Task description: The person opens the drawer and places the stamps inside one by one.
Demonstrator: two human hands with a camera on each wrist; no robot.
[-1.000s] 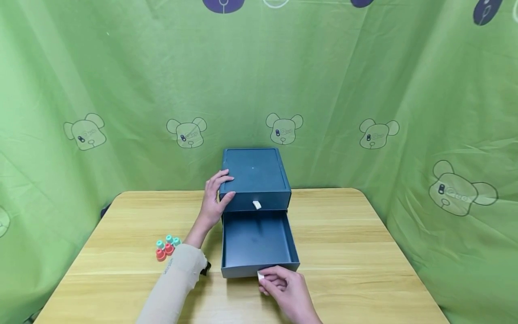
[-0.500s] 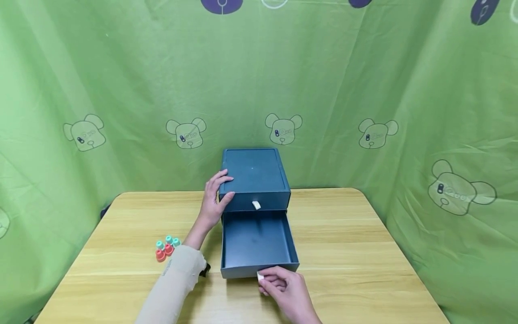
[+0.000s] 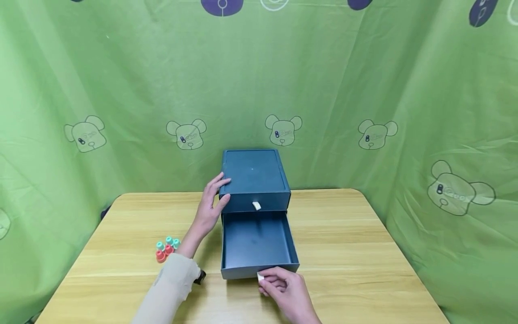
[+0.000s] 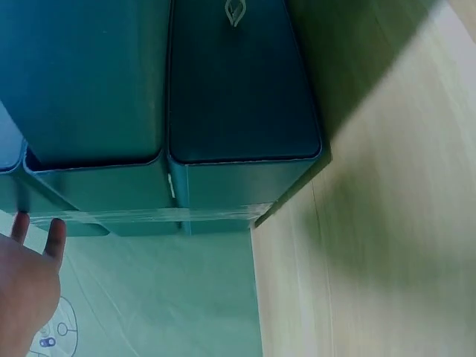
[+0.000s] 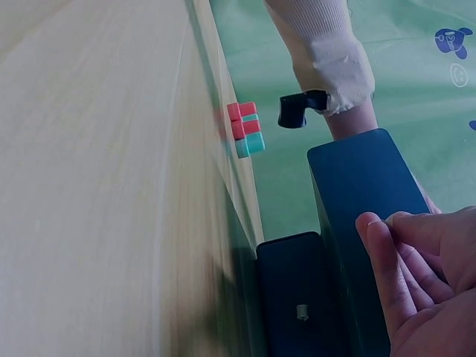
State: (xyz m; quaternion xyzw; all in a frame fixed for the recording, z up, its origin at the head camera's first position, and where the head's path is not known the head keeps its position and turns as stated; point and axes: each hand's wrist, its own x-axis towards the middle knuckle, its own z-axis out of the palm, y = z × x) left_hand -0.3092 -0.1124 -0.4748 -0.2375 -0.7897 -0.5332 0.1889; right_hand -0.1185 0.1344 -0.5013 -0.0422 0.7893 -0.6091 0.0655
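A dark blue drawer unit (image 3: pixel 255 171) stands at the table's back edge. One drawer (image 3: pixel 259 240) below its top one is pulled out, and its visible floor is bare. Thumb and forefinger of my right hand (image 3: pixel 289 290) pinch the white pull tab (image 3: pixel 261 276) on that drawer's front; in the right wrist view the fingertips hide the tab. My left hand (image 3: pixel 208 209) lies at the unit's upper left side with fingers spread and fairly straight. In the left wrist view, two fingers (image 4: pixel 55 242) of it show beside the unit.
Several small red and turquoise cup-shaped pieces (image 3: pixel 166 249) sit on the wooden table (image 3: pixel 344 243), left of the unit, near my left forearm. Below the pulled-out drawer, another drawer (image 5: pixel 297 275) is closed. A green curtain (image 3: pixel 323 90) hangs behind the table.
My left hand has shifted slightly left and toward me, its fingertips drawing back from the unit's top and front. The right hand and the pulled-out drawer stay put.
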